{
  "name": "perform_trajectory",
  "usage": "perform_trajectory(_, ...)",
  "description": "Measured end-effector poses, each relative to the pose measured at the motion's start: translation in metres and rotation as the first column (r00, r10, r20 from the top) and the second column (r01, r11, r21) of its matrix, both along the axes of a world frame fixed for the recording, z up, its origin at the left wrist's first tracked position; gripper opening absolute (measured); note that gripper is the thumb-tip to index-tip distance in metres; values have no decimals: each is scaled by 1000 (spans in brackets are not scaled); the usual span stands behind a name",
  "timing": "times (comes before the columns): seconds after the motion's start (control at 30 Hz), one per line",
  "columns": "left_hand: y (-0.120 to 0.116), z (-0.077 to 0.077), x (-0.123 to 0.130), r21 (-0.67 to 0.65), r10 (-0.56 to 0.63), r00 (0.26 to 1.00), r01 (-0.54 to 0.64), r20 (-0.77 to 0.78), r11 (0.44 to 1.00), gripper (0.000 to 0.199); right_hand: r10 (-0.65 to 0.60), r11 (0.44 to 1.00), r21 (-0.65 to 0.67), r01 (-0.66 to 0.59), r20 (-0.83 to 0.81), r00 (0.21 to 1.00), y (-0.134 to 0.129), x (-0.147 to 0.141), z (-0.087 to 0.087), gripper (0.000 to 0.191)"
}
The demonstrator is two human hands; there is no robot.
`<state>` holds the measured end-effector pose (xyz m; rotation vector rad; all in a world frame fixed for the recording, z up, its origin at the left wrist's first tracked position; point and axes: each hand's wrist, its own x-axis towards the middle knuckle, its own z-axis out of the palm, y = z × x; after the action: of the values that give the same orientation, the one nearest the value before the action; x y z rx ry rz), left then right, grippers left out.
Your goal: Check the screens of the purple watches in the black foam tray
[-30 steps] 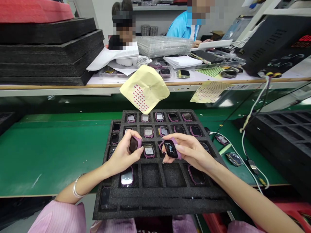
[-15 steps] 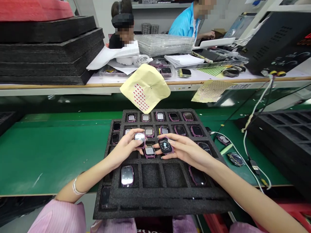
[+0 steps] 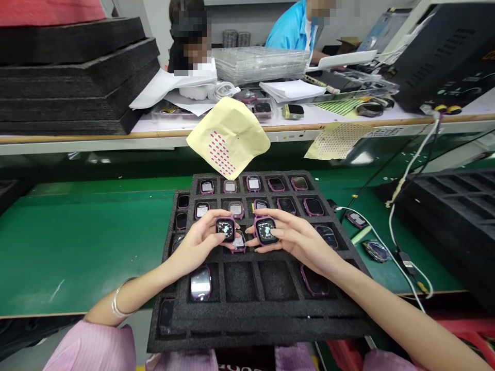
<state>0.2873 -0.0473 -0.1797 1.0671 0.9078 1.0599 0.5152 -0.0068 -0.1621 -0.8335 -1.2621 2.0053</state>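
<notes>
My left hand [image 3: 204, 238] is closed around a purple-rimmed smartwatch [image 3: 225, 230], its thumb resting on the lower part of the screen. A second smartwatch [image 3: 265, 230] of the same kind is gripped in my right hand [image 3: 294, 234], with the thumb over its screen. Both screens are lit with a dark dial face. The two watches are held side by side above a black foam tray [image 3: 242, 304]. Between them, partly covered, a watch with a white keypad-like screen [image 3: 239, 242] sits in its slot. More watches lie in the tray's compartments, some lit and some dark.
Under the top tray lies another foam tray [image 3: 170, 288]. Black foam trays [image 3: 77, 87] are stacked at the back left, more [image 3: 444, 216] at right. Yellow sticker sheets [image 3: 232, 134] hang from the shelf edge. A white cable [image 3: 398, 196] runs down at right. Two people sit behind the shelf.
The watch in my left hand has turned from a bright, glaring screen to a dark dial facing me. My right hand's watch has shifted slightly, and its screen has tilted more upright.
</notes>
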Motion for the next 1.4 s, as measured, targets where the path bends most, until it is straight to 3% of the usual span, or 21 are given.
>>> perform_trajectory(0.2,-1,2,2,-4,-7,1000,7,-10,1000,32,31,996,81,-33,23,999,-1,2,-5,38)
perform_trajectory(0.37,-1,-1,3,0,-7,999,7,-32,1000,29,43,998,46,-42,-11,999,-2,2,-2,40)
perform_trajectory(0.53,-2,-8,3,49,6,988,2,-153,999,30,71,997,-34,-76,-115,991,-4,-1,2,40)
perform_trajectory(0.87,-6,-10,1,210,14,937,63,-350,976,24,119,992,53,-115,-78,990,0,3,-2,29)
perform_trajectory(1.13,-10,-8,3,197,-6,958,65,-285,978,20,115,993,26,-113,-97,989,0,3,-2,34)
perform_trajectory(1.4,-8,-11,1,228,9,947,68,-322,971,20,101,995,16,-100,-129,986,-1,4,-2,31)
